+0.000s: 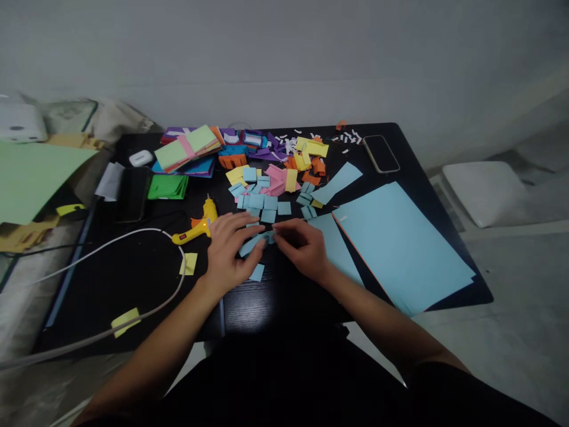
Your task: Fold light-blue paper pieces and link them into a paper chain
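A light-blue paper strip (252,245) lies on the black table at the middle, between my two hands. My left hand (230,249) rests palm-down over its left part, fingers spread and thumb pressing near the strip's right end. The fingertips of my right hand (304,244) are pinched at that right end, where the paper looks curled. Just beyond my fingers sit several small light-blue paper squares (269,201), some folded. Another light-blue square (257,272) lies nearer me, below my left thumb.
A yellow glue gun (200,225) lies left of my left hand, near a white cable (183,261). Large light-blue sheets (400,243) cover the right side. A phone (381,154), coloured paper stacks (189,148) and white paper scraps (351,137) are at the back.
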### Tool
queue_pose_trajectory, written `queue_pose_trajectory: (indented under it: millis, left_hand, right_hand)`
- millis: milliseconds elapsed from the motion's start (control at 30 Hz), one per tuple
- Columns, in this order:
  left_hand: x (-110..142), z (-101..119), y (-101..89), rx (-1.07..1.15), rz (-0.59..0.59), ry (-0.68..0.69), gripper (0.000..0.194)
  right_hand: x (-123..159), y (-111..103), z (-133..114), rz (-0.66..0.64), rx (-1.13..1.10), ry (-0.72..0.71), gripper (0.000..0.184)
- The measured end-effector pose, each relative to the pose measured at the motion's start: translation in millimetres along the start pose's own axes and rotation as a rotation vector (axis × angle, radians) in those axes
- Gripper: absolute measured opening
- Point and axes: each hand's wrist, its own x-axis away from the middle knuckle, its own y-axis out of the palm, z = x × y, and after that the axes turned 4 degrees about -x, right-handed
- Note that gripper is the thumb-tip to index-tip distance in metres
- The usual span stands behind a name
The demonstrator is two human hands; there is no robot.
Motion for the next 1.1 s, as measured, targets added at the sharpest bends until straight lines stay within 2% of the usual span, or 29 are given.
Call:
queue_pose_trajectory:
  millis: [133, 300, 533, 833, 1100]
  left_hand:
    - [-1.4, 2.9, 6.9, 0.098, -0.014, -0.064, 0.012]
    - [-1.4, -0.1, 6.7, 0.098, -0.065, -0.105, 0.005]
    - [-1.5, -3.3, 5.9, 0.118, -0.137, -0.125, 0.002]
    - [-1.4, -4.9, 5.9, 0.161, -0.145, -0.151, 0.002]
    - [-2.1, -4.8, 5.9, 0.199, -0.171, -0.193, 0.006]
  right_hand:
    - [1.8, 1.6, 1.2, -0.008, -0.053, 0.055, 0.021]
    - [1.1, 1.8, -0.1, 0.005, -0.096, 0.106, 0.021]
    - [0.0, 1.2, -1.3, 0.005, -0.119, 0.151, 0.022]
    - [-2.7, 0.4, 2.1, -0.039, -0.147, 0.173, 0.016]
    - [-5.1, 0.1, 2.8, -0.041, -0.145, 0.204, 0.028]
